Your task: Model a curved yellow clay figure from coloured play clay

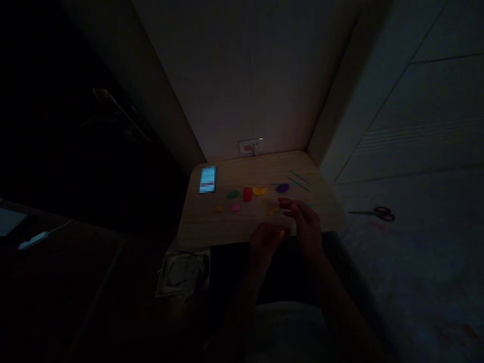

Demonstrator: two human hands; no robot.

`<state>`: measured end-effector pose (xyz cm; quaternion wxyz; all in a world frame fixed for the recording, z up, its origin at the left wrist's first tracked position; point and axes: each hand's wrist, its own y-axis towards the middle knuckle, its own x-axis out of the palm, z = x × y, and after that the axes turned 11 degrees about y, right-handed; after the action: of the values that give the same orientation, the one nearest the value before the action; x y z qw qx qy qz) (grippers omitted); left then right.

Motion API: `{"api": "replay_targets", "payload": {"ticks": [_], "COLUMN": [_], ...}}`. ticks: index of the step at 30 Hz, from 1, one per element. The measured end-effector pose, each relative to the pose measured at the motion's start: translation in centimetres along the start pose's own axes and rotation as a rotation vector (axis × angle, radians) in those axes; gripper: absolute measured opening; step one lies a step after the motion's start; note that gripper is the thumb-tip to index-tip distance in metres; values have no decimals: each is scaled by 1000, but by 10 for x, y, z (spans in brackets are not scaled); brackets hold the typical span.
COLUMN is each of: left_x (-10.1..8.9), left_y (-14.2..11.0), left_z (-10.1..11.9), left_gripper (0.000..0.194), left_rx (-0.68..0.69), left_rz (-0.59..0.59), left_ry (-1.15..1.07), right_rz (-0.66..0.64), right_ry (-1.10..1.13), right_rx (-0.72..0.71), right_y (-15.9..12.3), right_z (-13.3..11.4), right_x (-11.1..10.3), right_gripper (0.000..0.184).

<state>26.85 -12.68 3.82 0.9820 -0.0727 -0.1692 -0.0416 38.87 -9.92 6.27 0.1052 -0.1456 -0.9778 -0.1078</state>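
Note:
The scene is very dark. My left hand (267, 241) is curled over the near edge of a small wooden table (212, 222), with a small orange bit (282, 232) at its fingertips. Beside it, my right hand (305, 219) has its fingers pinched together, touching the left hand; what it holds is too dim to make out. On the table lie small clay lumps: green (232, 194), red (247, 194), yellow (259, 191), purple (282, 188), pink (235, 207) and little orange pieces (272, 212).
A lit phone (207, 179) lies at the table's far left. Thin teal sticks (299, 180) rest at the far right. A wall socket (250, 146) sits behind the table. Scissors (378, 213) lie on the surface to the right. A cable bundle (184, 269) is below left.

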Motion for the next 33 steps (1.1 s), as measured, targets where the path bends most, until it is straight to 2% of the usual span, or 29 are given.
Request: {"api": "replay_targets", "payload": {"ticks": [4, 6, 9, 12, 14, 16, 17, 19, 20, 21, 22, 24, 25, 26, 28, 29, 31, 33], "left_x": [11, 18, 22, 14, 7, 5, 7, 15, 21, 26, 30, 32, 31, 27, 19, 15, 8, 5], "left_y": [-8, -15, -22, -20, -15, -13, -14, -18, -21, -23, -24, -23, -21, -19, -16, -16, -17, -19], "left_z": [-11, -13, -7, 5, 10, 7, 3, -7, -12, -17, -21, -24, -24, -24, -22, -20, -16, -9], "left_gripper": [31, 38, 47, 49, 57, 68, 74, 90, 94, 93, 91, 84, 82, 80, 76, 75, 72, 70], "left_rx": [-108, -147, -167, -242, -258, -152, -53, 99, 212, 264, 263, 190, 127, 58, -94, -169, -292, -370], "left_rz": [37, 38, -47, -107, -100, -52, -7, 88, 200, 274, 283, 231, 170, 101, -59, -131, -212, -222], "left_ry": [20, -93, -323, -428, -415, -371, -344, -322, -290, -252, -232, -214, -215, -221, -273, -324, -447, -535], "right_rz": [-76, -86, -128, -295, -436, -558, -611, -666, -643, -532, -470, -343, -345, -461, -552, -559, -483, -450], "right_ry": [-148, -246, -382, -545, -625, -661, -645, -600, -590, -580, -585, -607, -628, -643, -634, -634, -688, -724], "right_rx": [-73, -145, -270, -390, -430, -452, -464, -442, -410, -381, -358, -337, -346, -381, -426, -434, -421, -415], "right_y": [2, 0, -4, -15, -28, -42, -50, -63, -68, -71, -72, -68, -64, -59, -47, -41, -34, -33], "right_z": [15, 20, 23, 19, 15, 14, 15, 22, 27, 32, 36, 41, 41, 38, 29, 24, 14, 8], "right_x": [6, 5, 1, 2, 8, 18, 25, 39, 45, 51, 55, 57, 54, 48, 32, 23, 8, -2], "right_gripper": [34, 32, 34, 47, 55, 62, 68, 80, 81, 79, 80, 80, 80, 81, 80, 80, 78, 81]}}
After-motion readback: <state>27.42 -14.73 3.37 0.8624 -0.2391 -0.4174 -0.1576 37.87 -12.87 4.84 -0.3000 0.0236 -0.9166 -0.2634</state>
